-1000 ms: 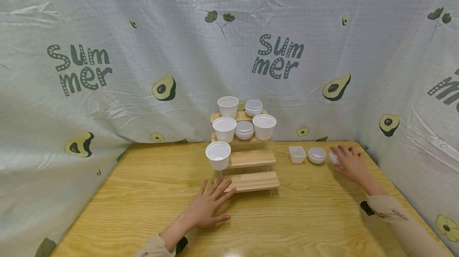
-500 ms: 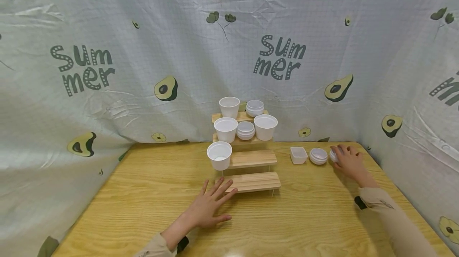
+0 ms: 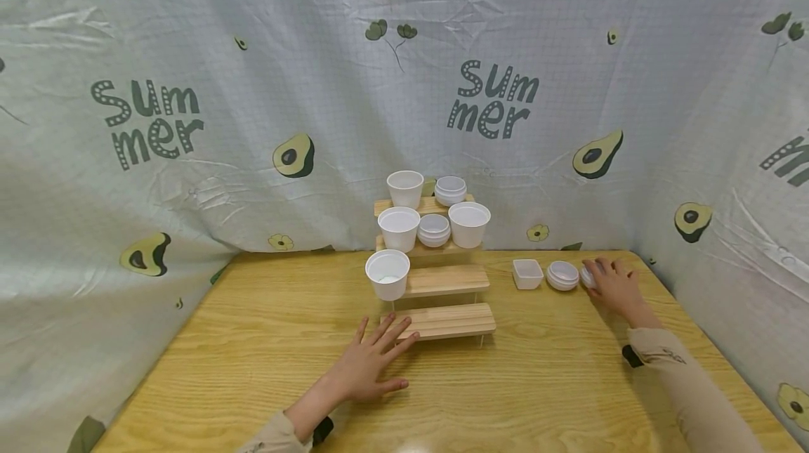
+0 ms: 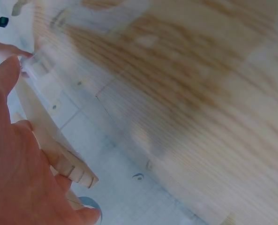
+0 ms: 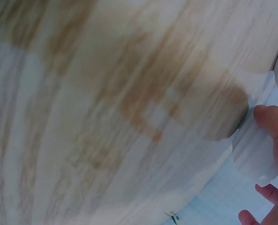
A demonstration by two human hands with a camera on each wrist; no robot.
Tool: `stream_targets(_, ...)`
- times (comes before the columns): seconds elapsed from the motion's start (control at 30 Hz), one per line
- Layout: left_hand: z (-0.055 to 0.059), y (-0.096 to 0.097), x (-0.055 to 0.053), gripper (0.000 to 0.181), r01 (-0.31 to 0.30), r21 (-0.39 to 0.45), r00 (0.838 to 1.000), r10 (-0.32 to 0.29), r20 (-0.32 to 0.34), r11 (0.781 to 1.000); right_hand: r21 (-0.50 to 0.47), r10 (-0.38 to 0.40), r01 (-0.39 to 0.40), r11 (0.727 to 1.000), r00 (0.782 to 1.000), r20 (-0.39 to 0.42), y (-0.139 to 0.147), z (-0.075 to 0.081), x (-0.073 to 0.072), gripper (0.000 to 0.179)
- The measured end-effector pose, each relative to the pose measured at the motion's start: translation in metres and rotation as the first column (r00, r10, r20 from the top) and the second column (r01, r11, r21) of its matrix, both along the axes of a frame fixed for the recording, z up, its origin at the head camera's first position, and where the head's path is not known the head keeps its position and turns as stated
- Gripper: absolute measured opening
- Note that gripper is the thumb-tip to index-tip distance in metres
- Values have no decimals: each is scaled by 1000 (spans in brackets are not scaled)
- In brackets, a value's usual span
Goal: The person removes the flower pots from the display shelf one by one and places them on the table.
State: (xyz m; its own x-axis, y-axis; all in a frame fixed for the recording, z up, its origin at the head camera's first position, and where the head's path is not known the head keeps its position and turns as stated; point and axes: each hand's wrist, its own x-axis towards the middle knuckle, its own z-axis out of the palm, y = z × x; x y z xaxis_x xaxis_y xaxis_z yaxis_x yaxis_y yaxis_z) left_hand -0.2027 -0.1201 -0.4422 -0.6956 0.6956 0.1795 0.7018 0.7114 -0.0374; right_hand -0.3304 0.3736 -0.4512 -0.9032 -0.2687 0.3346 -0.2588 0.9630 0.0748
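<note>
At the right of the table, my right hand (image 3: pixel 616 289) holds a small round white jar (image 3: pixel 588 277), mostly hidden under the fingers. The right wrist view shows the thumb and fingers around that jar (image 5: pixel 255 157). Left of it stand a matching round jar (image 3: pixel 562 275) and a small square white cup (image 3: pixel 527 274). My left hand (image 3: pixel 369 366) lies with fingers spread, its fingertips on the left end of the lowest wooden plank (image 3: pixel 449 319) of a stepped stand. In the left wrist view, the fingers (image 4: pixel 59 161) touch the plank's edge.
Higher planks of the stand carry several white cups, such as a tall cup (image 3: pixel 469 225) and a cup at the left (image 3: pixel 388 275), and round jars (image 3: pixel 433 230). A printed curtain (image 3: pixel 354 102) hangs behind and beside the wooden table (image 3: pixel 265 326).
My right hand and the jar in it have shifted slightly left, closer to the neighbouring round jar. The left hand has stayed on the stand's lowest plank. The head view has shifted a little.
</note>
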Motion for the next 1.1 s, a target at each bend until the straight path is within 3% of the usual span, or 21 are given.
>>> stream_targets(0.37,-1,0,-1,69,6,-8,999,-7,-37,1000,-4,-13,13,1000,999,50,1,0,1,51)
stream_targets(0.63,-1,0,0,69,3,-3,1000,-3,-15,1000,-25,-8,9,1000,998,63,1,0,2,52)
stream_targets(1.1,0,0,0,69,14,20,1000,-14,-11,1000,-16,18,-18,1000,1000,-6,8,-4,2,57)
